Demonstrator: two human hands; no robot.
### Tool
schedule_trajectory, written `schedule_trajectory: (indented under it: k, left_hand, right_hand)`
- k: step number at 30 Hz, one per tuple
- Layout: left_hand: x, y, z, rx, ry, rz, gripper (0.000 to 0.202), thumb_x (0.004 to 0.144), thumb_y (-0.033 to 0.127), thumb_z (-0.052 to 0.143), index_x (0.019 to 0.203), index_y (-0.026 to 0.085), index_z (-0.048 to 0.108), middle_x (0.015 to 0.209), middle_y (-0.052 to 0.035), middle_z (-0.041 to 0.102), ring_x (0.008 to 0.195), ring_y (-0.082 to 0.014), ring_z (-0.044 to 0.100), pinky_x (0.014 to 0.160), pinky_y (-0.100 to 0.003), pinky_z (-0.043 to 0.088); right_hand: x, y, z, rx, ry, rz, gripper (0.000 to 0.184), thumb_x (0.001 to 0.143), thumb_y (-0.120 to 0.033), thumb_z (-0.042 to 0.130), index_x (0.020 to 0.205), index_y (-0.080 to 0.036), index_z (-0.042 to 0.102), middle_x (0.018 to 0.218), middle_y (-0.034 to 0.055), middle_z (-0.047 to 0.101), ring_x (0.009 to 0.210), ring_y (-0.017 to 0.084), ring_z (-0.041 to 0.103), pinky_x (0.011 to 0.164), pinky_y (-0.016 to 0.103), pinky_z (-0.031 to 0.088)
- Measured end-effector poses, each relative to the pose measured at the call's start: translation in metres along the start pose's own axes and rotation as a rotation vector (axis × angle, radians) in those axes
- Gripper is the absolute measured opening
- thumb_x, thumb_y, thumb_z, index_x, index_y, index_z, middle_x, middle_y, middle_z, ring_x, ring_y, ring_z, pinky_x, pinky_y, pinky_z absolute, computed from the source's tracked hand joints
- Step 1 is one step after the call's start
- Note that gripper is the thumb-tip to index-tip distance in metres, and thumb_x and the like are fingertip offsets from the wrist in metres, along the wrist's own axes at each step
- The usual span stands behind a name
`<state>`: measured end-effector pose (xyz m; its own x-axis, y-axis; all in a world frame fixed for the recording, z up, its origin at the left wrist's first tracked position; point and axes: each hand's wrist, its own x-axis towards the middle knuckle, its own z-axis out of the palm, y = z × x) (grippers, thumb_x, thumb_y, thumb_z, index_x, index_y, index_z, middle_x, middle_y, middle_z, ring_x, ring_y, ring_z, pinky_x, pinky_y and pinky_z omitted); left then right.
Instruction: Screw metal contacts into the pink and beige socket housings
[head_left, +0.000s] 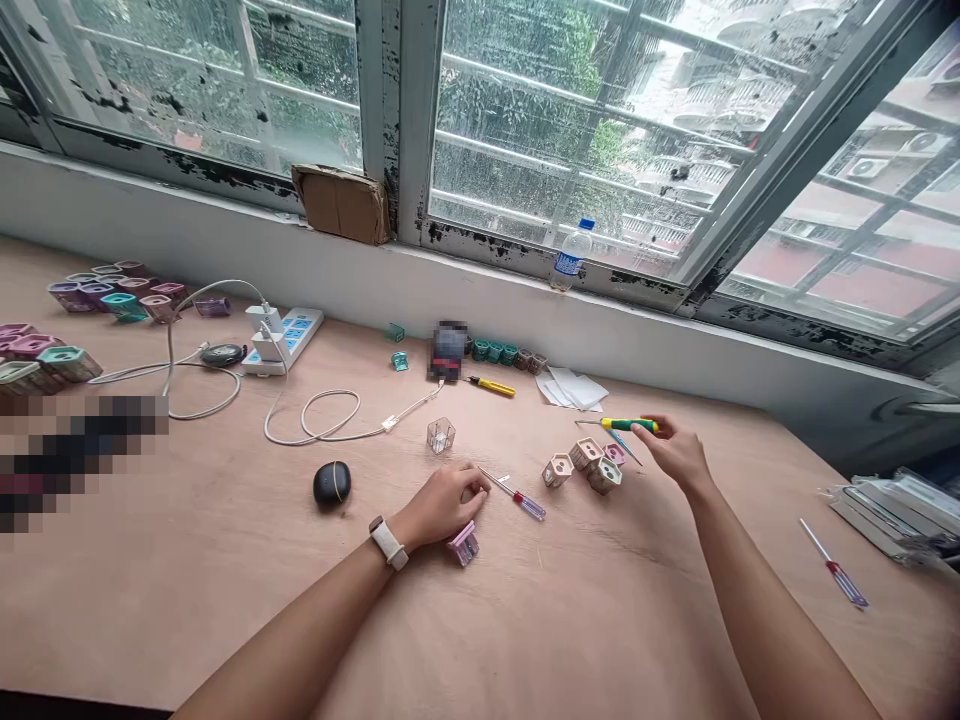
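My right hand [673, 452] is closed on a screwdriver [634, 425] with a green and yellow handle, its thin shaft pointing left. Under it lies a slim blue tool [624, 446]. Just left are several small hexagonal cases [587, 455], beige and pink, with holes in their tops. My left hand [444, 503] rests on the table with curled fingers; whatever they hold, if anything, is hidden. Against its near side is a pink case [463, 545], tilted. By its fingertips lies a second screwdriver [529, 504] with a clear purple and red handle. Beyond stands a clear hexagonal shell [441, 435].
A black earbud case [332, 485], a yellow cutter [491, 387], white papers [574, 388] and a cabled power strip [292, 340] lie about. Coloured cases [127, 306] sit far left. At right are another screwdriver [844, 580] and plastic-wrapped packs [892, 515].
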<state>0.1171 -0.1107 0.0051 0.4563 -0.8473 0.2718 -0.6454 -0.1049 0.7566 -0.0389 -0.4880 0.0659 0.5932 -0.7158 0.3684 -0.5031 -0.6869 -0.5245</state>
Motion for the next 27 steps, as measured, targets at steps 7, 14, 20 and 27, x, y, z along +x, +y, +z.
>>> schedule_trajectory:
  k: [7, 14, 20, 27]
  left_hand:
    - [0.001, 0.001, -0.001, 0.005, 0.001, 0.004, 0.014, 0.086, 0.013, 0.056, 0.086, 0.018, 0.069, 0.088, -0.0039, 0.065, 0.079, -0.0154, 0.059, 0.072, -0.025, 0.043]
    - [0.001, 0.000, 0.000, -0.003, -0.002, -0.006, 0.013, 0.087, 0.015, 0.056, 0.086, 0.018, 0.069, 0.089, -0.0041, 0.065, 0.079, -0.0156, 0.059, 0.072, -0.025, 0.043]
    - [0.001, 0.001, 0.000, 0.009, 0.005, -0.010, 0.016, 0.092, 0.020, 0.053, 0.086, 0.017, 0.069, 0.087, -0.0045, 0.064, 0.078, -0.0160, 0.058, 0.072, -0.027, 0.042]
    - [0.001, 0.000, 0.001, 0.008, 0.031, 0.013, 0.018, 0.094, 0.022, 0.052, 0.087, 0.018, 0.068, 0.085, -0.0034, 0.062, 0.076, -0.0151, 0.055, 0.072, -0.027, 0.041]
  right_hand:
    - [-0.019, 0.035, 0.015, -0.044, -0.176, -0.051, 0.033, 0.071, -0.046, 0.063, 0.092, -0.021, 0.069, 0.097, 0.0089, 0.076, 0.090, 0.029, 0.071, 0.077, 0.040, 0.053]
    - [-0.021, 0.012, 0.019, -0.151, -0.058, -0.095, 0.027, 0.076, -0.037, 0.059, 0.093, -0.018, 0.067, 0.103, 0.0122, 0.073, 0.101, 0.032, 0.066, 0.088, 0.045, 0.048]
    - [-0.101, -0.091, 0.041, 0.143, 0.236, -0.494, 0.013, 0.093, -0.028, 0.053, 0.094, -0.019, 0.062, 0.088, 0.0087, 0.069, 0.081, 0.023, 0.063, 0.077, 0.037, 0.050]
    - [-0.175, -0.126, 0.081, 0.327, -0.097, -0.742, 0.009, 0.093, -0.012, 0.052, 0.094, -0.019, 0.056, 0.088, 0.0066, 0.063, 0.082, 0.020, 0.059, 0.076, 0.036, 0.048]
